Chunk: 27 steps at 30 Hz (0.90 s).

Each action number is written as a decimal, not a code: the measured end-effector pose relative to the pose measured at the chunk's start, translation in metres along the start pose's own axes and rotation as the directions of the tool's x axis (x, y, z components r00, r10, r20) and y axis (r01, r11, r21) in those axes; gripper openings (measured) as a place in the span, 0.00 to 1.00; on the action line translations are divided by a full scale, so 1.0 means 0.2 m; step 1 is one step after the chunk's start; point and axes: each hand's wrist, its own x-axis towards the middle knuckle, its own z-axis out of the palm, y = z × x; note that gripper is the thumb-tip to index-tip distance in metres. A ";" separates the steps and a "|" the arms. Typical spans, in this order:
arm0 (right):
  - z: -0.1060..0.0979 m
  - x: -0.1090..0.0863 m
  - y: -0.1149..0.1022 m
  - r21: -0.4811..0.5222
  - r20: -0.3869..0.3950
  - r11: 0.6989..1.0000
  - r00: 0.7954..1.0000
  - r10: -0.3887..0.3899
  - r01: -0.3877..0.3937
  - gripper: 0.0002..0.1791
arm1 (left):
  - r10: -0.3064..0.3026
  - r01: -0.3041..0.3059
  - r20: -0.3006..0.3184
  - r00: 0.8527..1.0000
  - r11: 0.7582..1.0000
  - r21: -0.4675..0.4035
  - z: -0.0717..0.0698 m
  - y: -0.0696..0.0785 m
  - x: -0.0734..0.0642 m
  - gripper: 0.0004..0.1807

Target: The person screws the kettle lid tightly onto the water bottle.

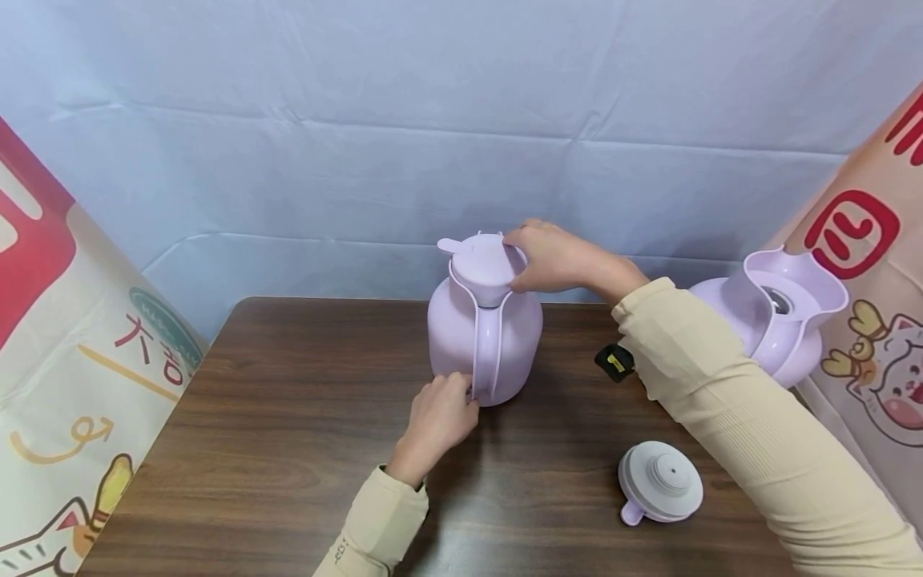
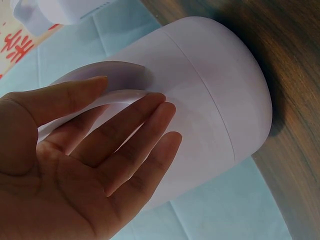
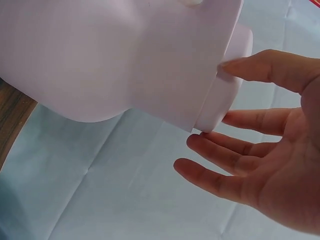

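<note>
A pale purple thermos jug (image 1: 449,332) stands upright near the table's back edge, its handle (image 1: 489,349) facing me. My left hand (image 1: 441,415) holds the lower part of that handle between thumb and fingers, the other fingers spread beside the body in the left wrist view. On top sits a round purple lid (image 1: 477,260) with a small tab pointing left. From the right, my right hand (image 1: 551,256) grips the lid's rim with thumb and fingertips; the right wrist view shows the lid (image 3: 231,85) standing partly above the collar.
A second purple jug (image 1: 789,357), its mouth uncovered, is at the right behind my sleeve. Another lid (image 1: 662,483) lies underside up on the wooden table (image 1: 303,449). A small black item (image 1: 614,363) with a yellow mark shows beside the right sleeve.
</note>
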 end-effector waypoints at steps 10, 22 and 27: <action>0.00 -0.01 -0.02 -0.045 -0.020 0.999 1.000 0.020 -0.021 0.19 | 0.004 -0.004 -0.008 1.000 1.000 0.017 0.00 0.00 0.00 0.09; -0.02 -0.02 -0.03 -0.052 -0.024 0.998 0.999 0.040 -0.041 0.13 | 0.001 -0.001 -0.006 1.000 1.000 0.014 0.00 0.00 0.00 0.09; -0.03 -0.01 -0.02 -0.044 -0.001 0.998 0.999 0.033 -0.033 0.13 | 0.000 0.000 -0.008 1.000 1.000 0.017 0.01 0.00 0.00 0.10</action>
